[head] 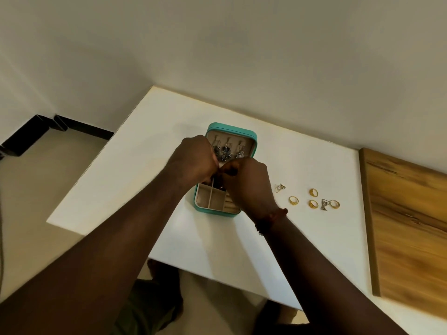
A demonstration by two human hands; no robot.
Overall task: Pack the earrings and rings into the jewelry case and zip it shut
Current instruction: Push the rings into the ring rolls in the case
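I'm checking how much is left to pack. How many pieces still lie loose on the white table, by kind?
Gold rings: 4
Silver triangle earrings: 2
Total: 6, all right of the teal jewelry case.

A white worktop [150, 165] stands against plain pale walls [217, 44], a wooden board [406, 226] at its right, beige floor [36, 189] and black skirting [31, 131] at its left.
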